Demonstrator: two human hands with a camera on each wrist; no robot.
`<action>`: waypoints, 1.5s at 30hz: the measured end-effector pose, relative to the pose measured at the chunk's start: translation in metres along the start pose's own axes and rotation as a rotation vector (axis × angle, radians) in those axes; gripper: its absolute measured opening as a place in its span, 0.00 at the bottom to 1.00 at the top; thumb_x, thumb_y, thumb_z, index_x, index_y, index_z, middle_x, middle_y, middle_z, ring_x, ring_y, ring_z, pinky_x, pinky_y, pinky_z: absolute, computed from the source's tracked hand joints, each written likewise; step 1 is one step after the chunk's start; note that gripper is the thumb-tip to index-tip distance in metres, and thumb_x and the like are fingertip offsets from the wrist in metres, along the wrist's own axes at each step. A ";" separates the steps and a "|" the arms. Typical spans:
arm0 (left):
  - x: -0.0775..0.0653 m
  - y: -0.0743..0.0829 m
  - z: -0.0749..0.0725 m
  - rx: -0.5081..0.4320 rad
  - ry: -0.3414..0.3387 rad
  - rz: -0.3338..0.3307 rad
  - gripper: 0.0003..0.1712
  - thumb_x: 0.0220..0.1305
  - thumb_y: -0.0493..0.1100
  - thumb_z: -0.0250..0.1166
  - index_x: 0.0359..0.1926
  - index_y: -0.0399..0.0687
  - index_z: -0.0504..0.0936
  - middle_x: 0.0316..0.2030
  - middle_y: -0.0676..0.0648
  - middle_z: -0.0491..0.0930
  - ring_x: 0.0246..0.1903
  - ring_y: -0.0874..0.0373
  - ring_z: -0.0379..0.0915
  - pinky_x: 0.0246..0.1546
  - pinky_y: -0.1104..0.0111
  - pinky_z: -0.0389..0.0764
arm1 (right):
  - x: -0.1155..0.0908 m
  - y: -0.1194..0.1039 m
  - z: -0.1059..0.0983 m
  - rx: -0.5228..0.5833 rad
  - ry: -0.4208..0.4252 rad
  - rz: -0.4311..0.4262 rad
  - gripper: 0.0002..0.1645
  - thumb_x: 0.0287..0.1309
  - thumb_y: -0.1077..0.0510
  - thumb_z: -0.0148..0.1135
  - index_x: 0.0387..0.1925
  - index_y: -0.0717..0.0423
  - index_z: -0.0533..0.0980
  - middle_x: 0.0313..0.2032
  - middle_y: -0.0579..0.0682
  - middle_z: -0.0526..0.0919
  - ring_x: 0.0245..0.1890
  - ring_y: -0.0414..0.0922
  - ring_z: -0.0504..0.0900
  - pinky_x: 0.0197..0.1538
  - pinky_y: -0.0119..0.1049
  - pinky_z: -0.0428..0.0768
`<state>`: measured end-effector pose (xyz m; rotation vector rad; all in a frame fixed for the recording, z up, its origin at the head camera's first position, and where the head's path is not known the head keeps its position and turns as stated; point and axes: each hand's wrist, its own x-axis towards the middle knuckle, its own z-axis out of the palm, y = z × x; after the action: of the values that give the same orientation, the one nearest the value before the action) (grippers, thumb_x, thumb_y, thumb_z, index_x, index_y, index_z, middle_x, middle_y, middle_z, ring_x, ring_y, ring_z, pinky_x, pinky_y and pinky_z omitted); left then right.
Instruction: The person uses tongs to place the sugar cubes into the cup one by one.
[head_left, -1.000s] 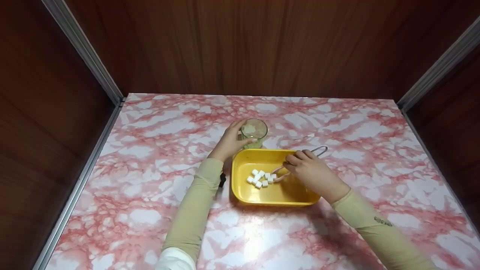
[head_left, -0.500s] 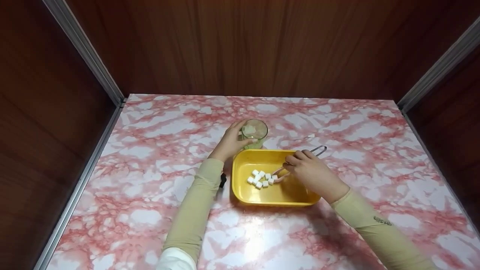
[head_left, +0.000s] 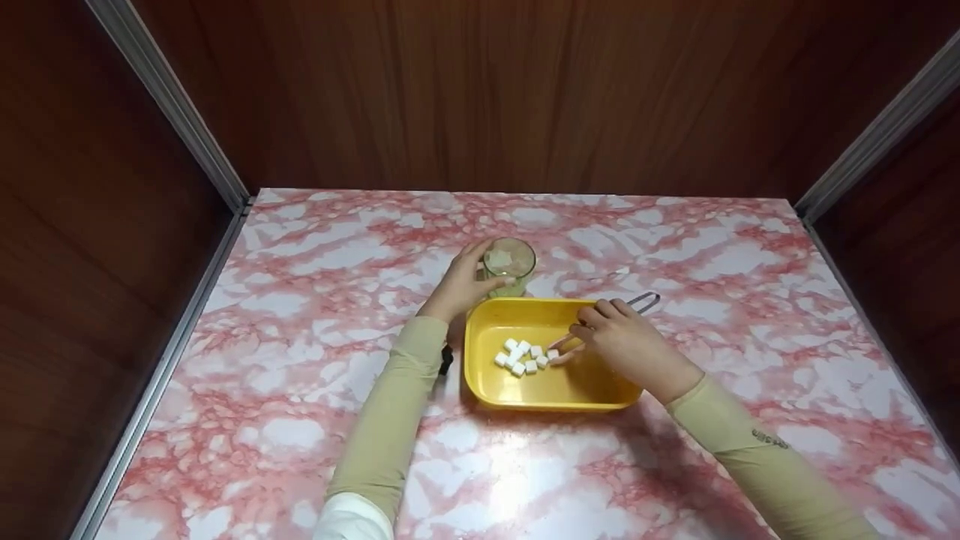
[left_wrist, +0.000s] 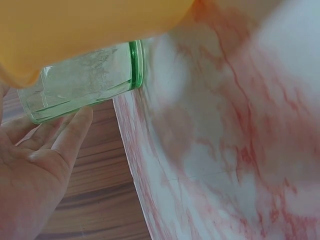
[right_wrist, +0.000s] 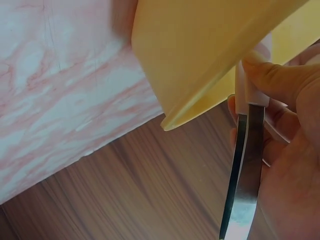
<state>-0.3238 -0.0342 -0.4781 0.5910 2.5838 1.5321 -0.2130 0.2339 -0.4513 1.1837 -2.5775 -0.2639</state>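
Observation:
My left hand (head_left: 457, 285) holds a greenish clear glass (head_left: 510, 259) behind a yellow plastic tub, thumb on the near side and fingers on the far side. In the left wrist view its fingertips touch the side of the glass (left_wrist: 90, 80). My right hand (head_left: 634, 349) reaches over the tub's right side and pinches a pair of tongs (head_left: 646, 302) with pink arms and a metal bend. Their tips are at a white cube (head_left: 553, 355), at the right of several sugar-like cubes (head_left: 517, 358) on the tub floor. The right wrist view shows the thumb pressing the tongs (right_wrist: 250, 165).
The yellow tub (head_left: 480, 386) stands on a red-and-white marbled tabletop (head_left: 315, 300). A small white scrap (head_left: 622, 270) lies behind it to the right. Dark wood panels (head_left: 480, 90) with metal edge strips enclose the back and sides.
My right hand and the tongs have shifted slightly right, and the cube at their tips has moved a little away from the others. My left hand stays on the glass.

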 end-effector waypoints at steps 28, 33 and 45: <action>0.000 0.000 0.000 -0.009 -0.003 -0.007 0.46 0.58 0.50 0.69 0.72 0.46 0.57 0.68 0.42 0.58 0.60 0.46 0.65 0.56 0.68 0.70 | -0.008 0.006 -0.007 0.007 -0.026 0.039 0.15 0.50 0.70 0.69 0.41 0.56 0.82 0.38 0.53 0.75 0.38 0.51 0.69 0.43 0.45 0.69; 0.000 0.000 0.000 -0.011 -0.003 0.002 0.46 0.58 0.49 0.69 0.72 0.46 0.57 0.68 0.42 0.58 0.60 0.46 0.65 0.56 0.67 0.70 | -0.008 0.006 -0.007 0.007 -0.023 0.037 0.15 0.50 0.70 0.68 0.40 0.56 0.82 0.38 0.53 0.75 0.38 0.51 0.70 0.43 0.45 0.70; 0.000 0.000 0.001 -0.022 0.003 0.008 0.44 0.59 0.45 0.69 0.72 0.45 0.57 0.69 0.41 0.57 0.60 0.44 0.65 0.55 0.67 0.72 | -0.007 0.005 -0.008 -0.001 -0.051 0.043 0.15 0.50 0.70 0.68 0.40 0.55 0.83 0.38 0.53 0.75 0.38 0.51 0.69 0.43 0.44 0.69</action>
<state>-0.3241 -0.0335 -0.4782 0.5983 2.5661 1.5633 -0.2093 0.2426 -0.4432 1.1340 -2.6429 -0.2893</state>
